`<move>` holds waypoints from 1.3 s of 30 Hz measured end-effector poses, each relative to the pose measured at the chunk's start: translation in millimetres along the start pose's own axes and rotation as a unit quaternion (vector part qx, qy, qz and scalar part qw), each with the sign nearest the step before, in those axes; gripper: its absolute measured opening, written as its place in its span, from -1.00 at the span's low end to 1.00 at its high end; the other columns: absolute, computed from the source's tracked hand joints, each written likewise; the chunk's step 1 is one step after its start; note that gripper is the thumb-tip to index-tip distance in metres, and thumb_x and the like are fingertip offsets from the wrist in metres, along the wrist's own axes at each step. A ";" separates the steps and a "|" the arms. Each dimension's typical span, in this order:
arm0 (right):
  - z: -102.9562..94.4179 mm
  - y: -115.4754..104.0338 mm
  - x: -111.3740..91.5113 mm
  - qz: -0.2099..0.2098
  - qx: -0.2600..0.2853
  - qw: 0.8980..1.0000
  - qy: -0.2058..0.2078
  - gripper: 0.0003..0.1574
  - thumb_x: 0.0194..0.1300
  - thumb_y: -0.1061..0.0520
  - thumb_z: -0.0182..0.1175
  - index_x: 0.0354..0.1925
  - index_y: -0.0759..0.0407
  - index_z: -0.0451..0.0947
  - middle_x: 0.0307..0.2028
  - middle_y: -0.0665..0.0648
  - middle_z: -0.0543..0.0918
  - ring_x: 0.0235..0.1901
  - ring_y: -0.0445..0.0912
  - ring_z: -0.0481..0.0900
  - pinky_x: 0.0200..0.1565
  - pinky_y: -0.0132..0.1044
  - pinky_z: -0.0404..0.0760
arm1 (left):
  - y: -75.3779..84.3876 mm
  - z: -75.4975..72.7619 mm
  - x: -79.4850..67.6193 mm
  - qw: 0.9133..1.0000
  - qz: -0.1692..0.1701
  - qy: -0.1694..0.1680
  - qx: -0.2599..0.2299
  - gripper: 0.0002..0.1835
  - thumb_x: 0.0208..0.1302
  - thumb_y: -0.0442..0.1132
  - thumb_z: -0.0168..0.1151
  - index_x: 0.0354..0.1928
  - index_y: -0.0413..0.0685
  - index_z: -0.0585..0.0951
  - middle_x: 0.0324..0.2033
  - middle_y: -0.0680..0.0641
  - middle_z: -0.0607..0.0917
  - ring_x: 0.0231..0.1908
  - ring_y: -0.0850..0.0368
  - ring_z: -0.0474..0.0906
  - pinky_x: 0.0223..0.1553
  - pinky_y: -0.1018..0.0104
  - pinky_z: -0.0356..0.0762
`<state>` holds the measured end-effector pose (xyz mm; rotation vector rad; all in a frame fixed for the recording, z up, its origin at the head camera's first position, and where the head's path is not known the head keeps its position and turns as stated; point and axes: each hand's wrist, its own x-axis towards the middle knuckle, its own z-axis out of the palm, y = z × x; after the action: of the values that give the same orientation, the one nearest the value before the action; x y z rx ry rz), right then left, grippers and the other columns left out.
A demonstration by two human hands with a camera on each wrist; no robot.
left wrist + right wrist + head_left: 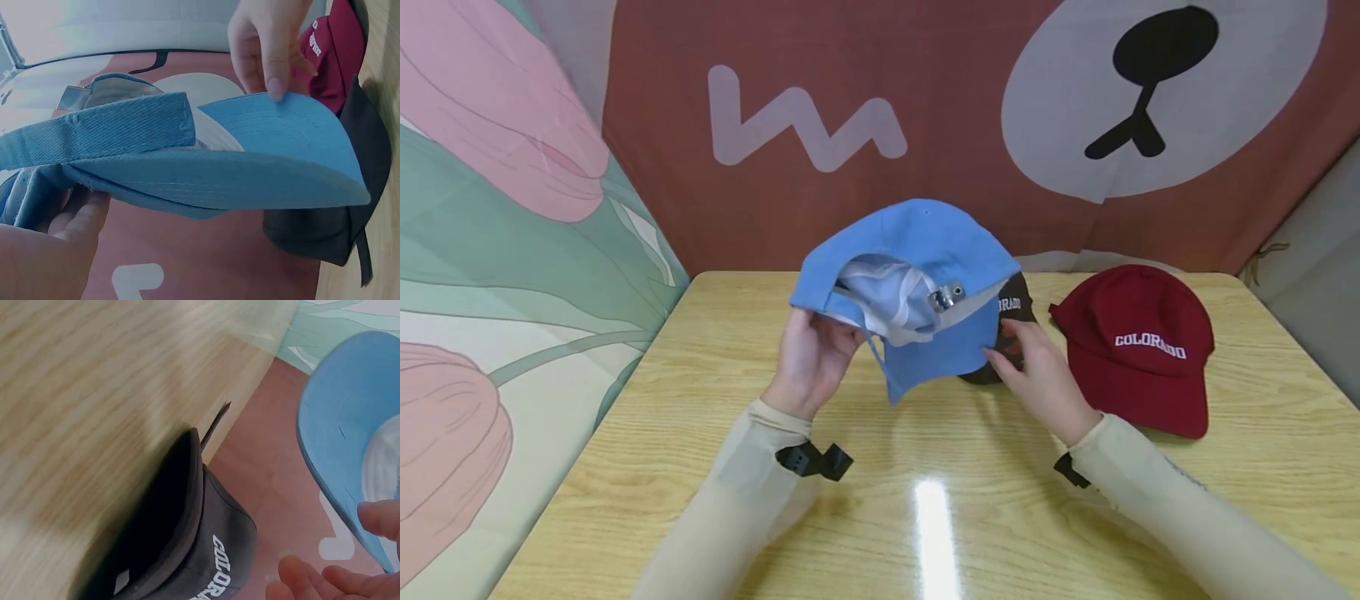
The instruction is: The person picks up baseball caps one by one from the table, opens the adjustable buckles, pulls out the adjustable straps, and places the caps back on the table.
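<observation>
A brown cloth [947,50] printed with a pale muzzle and zigzag rises behind the table's far edge; a floral cloth [445,275] with pink blooms lines its left edge. The wood-grain table [677,417] carries a white glare [934,542] towards its near edge. Above it, before the middle of the far edge, the blue cap [917,237] hangs in the air, its back opening facing the person. The red cap [1138,346], lettered COLORADO, lies towards the far right corner, and the dark cap [1015,304] sits between it and the blue brim, near the far edge, partly hidden. The left hand [812,354] grasps the blue cap's rear rim with bent fingers. The right hand [1045,375] is loose, thumb at the brim's edge; whether the tip touches, I cannot tell. A metal buckle [946,297] shows on the blue cap.
</observation>
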<state>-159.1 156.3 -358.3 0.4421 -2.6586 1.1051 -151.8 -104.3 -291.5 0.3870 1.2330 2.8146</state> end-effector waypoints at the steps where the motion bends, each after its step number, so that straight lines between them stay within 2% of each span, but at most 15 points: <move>1: 1.0 0.4 0.0 -0.003 0.001 1.000 -0.001 -0.47 0.36 0.21 0.21 0.16 0.52 0.35 -0.07 0.39 0.48 -0.16 0.18 0.51 -0.11 0.07 0.54 | 0.6 0.8 -0.2 1.000 0.001 -0.003 -0.003 -0.52 0.60 -0.09 -0.41 -0.31 0.10 0.56 -0.49 0.08 0.59 -0.41 0.23 0.55 -0.24 0.30 0.49; 6: 4.0 1.1 -0.6 -0.003 0.004 1.000 -0.015 -0.63 0.39 0.17 0.18 0.01 0.43 0.41 -0.20 0.28 0.47 -0.23 0.09 0.51 -0.20 -0.02 0.54 | 2.7 3.6 -0.9 1.000 0.005 -0.011 -0.009 -0.51 0.60 -0.06 -0.42 -0.31 0.11 0.56 -0.45 0.08 0.60 -0.39 0.22 0.54 -0.22 0.28 0.49; 11: 5.3 1.8 -1.3 -0.006 0.005 1.000 -0.017 -0.72 0.40 0.15 0.17 -0.08 0.36 0.45 -0.24 0.21 0.47 -0.26 0.03 0.50 -0.22 -0.07 0.52 | 3.3 6.5 -0.2 0.999 0.014 -0.009 -0.031 -0.48 0.60 -0.07 -0.45 -0.36 0.07 0.55 -0.54 0.07 0.58 -0.48 0.20 0.49 -0.27 0.29 0.44; 17: 8.9 3.7 -1.4 -0.015 0.011 0.999 -0.047 -0.83 0.38 0.17 0.20 -0.24 0.29 0.47 -0.32 0.15 0.48 -0.36 -0.04 0.47 -0.34 -0.18 0.49 | 4.6 10.7 1.4 0.998 0.026 -0.007 -0.053 -0.52 0.60 -0.05 -0.43 -0.28 0.05 0.54 -0.49 0.05 0.56 -0.46 0.19 0.47 -0.32 0.30 0.45; 21: 12.8 4.7 -1.4 -0.015 0.032 0.997 -0.063 -0.84 0.36 0.20 0.21 -0.18 0.30 0.51 -0.35 0.14 0.51 -0.41 -0.06 0.47 -0.40 -0.23 0.48 | 5.4 13.0 2.2 0.997 0.027 0.000 -0.069 -0.53 0.60 -0.04 -0.43 -0.24 0.05 0.54 -0.41 0.04 0.58 -0.39 0.17 0.49 -0.28 0.28 0.46; 25: 16.8 6.1 -0.9 -0.017 0.066 0.995 -0.077 -0.84 0.37 0.21 0.20 -0.14 0.30 0.54 -0.36 0.13 0.58 -0.41 -0.09 0.50 -0.39 -0.25 0.49 | 6.1 14.8 3.0 0.996 0.025 0.005 -0.088 -0.54 0.60 -0.03 -0.42 -0.20 0.06 0.54 -0.31 0.03 0.59 -0.27 0.17 0.50 -0.17 0.23 0.46; 29: 17.8 6.0 -0.5 -0.008 0.106 0.990 -0.093 -0.80 0.40 0.20 0.17 -0.12 0.35 0.55 -0.37 0.20 0.64 -0.43 -0.10 0.49 -0.39 -0.27 0.47 | 7.0 16.4 2.9 0.995 0.022 0.009 -0.099 -0.56 0.60 -0.02 -0.41 -0.16 0.06 0.53 -0.23 0.04 0.57 -0.20 0.17 0.49 -0.11 0.22 0.46; 32: 18.1 6.0 -0.6 -0.005 0.137 0.985 -0.104 -0.78 0.42 0.22 0.13 -0.08 0.38 0.53 -0.34 0.27 0.64 -0.40 0.00 0.53 -0.37 -0.26 0.50 | 7.5 17.1 2.3 0.994 0.020 0.008 -0.108 -0.56 0.59 -0.01 -0.42 -0.13 0.03 0.52 -0.21 0.02 0.58 -0.19 0.16 0.51 -0.13 0.23 0.47; 36: 19.6 6.0 -0.8 0.005 0.184 0.976 -0.120 -0.76 0.45 0.24 0.08 -0.04 0.43 0.48 -0.27 0.34 0.62 -0.29 0.17 0.59 -0.27 -0.11 0.61 | 7.4 17.7 1.2 0.991 0.020 0.015 -0.133 -0.54 0.59 -0.01 -0.43 -0.14 0.00 0.51 -0.22 -0.01 0.61 -0.19 0.14 0.54 -0.11 0.21 0.48; 39: 20.7 4.8 -1.3 0.026 0.208 0.969 -0.133 -0.69 0.46 0.21 0.07 -0.01 0.47 0.48 -0.22 0.38 0.62 -0.23 0.20 0.60 -0.21 -0.03 0.63 | 6.5 18.1 0.8 0.988 0.024 0.019 -0.149 -0.52 0.59 -0.02 -0.45 -0.15 -0.03 0.51 -0.22 -0.02 0.62 -0.19 0.13 0.56 -0.09 0.19 0.48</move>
<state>-161.5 144.9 -376.0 0.6386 -2.6606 1.7438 -147.8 -95.6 -274.8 0.3509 0.7957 2.9961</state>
